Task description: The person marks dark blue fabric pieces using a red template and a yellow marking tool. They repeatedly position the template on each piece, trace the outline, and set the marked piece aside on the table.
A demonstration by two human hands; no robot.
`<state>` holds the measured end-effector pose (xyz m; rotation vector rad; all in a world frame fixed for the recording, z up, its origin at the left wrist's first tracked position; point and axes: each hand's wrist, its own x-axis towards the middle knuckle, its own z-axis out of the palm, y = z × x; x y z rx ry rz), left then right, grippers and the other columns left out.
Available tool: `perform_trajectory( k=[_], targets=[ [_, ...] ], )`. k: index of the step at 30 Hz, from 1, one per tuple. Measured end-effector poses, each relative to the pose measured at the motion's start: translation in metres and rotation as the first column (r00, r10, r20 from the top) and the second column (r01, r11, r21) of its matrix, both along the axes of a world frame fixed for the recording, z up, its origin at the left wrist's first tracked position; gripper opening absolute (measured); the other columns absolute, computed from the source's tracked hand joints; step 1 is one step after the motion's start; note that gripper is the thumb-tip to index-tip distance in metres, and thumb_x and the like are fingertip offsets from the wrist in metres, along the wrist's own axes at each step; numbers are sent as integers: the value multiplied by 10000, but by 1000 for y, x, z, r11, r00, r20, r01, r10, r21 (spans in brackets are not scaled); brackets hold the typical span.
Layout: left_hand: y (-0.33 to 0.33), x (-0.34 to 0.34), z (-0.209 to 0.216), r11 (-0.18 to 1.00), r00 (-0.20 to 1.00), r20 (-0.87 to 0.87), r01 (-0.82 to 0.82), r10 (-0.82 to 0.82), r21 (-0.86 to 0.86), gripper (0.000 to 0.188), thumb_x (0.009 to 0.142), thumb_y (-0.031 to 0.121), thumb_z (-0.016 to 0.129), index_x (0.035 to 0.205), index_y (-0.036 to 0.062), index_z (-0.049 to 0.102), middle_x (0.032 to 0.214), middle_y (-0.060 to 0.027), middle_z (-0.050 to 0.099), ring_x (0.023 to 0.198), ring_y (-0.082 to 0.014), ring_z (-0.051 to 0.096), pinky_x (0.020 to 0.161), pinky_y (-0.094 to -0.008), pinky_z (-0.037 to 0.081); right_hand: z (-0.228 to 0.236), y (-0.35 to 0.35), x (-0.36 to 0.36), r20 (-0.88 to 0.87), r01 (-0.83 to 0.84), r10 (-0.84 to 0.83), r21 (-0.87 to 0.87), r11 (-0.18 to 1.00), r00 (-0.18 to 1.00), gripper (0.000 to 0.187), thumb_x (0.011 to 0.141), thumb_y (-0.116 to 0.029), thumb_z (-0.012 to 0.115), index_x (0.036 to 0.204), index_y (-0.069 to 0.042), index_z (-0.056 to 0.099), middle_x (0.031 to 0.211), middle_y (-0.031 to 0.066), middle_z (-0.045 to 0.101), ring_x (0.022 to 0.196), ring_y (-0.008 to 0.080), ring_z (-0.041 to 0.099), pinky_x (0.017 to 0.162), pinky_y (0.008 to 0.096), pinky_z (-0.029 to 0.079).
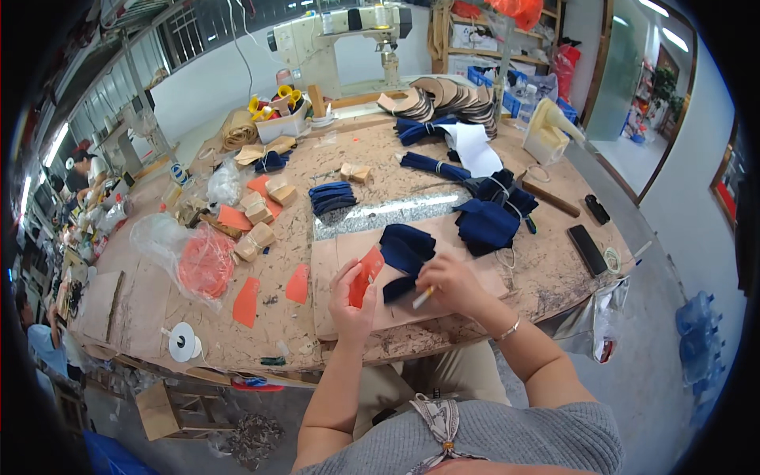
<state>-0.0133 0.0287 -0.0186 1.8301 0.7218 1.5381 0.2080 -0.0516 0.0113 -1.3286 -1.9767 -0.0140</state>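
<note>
Near the front edge of the bench (pixel 150 317), over a pale board (pixel 396 318), the left hand (pixel 348 305) holds up an orange piece (pixel 365 277), its fingers closed on the piece and its face tilted toward the right hand. The right hand (pixel 454 283) is slightly blurred; its fingers look drawn in narrow around a slim stick (pixel 423 298), pale with a yellowish part, but the exact grip cannot be told. The stick's tip points down and left and seems clear of the orange piece. For good control, the left fingers would do best to pinch the piece near its border, firmly enough that it neither bends nor turns, leaving its face open. The stick calls for a light hold and a steady wrist, since a stray tip could mark the dark blue fabric (pixel 406 245) lying on the board just beyond the hands. Two loose orange pieces (pixel 246 302) lie left of the board, toward the bench's front edge, and are best left flat and apart.
</note>
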Motion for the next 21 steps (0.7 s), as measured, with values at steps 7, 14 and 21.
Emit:
perform_trajectory(
  k=[7,14,21],
  targets=[
    [-10,9,25,955,892,-447,187,-67,231,315,731,67,737,1044,71,694,1219,-141,634,1122,-358,570,981,-442,462,-23,-55,14,-226,324,-292,122,938,929,45,842,-67,692,864,-57,654,959,93,673,895,302,608,791,385,501],
    [-13,19,14,935,761,-625,327,-175,137,250,750,94,724,998,71,702,1197,-116,644,1131,-345,563,982,-446,454,-24,-59,19,-353,401,-308,230,887,883,223,980,-214,565,861,-36,626,922,100,662,858,287,606,752,355,485],
    [-18,27,28,937,716,-676,332,-174,111,214,755,96,712,965,67,690,1167,-113,642,1113,-347,566,972,-455,453,-34,-58,21,-511,376,-294,61,925,808,185,954,-177,634,849,-26,619,872,97,663,730,205,641,648,315,500]
  ],
)
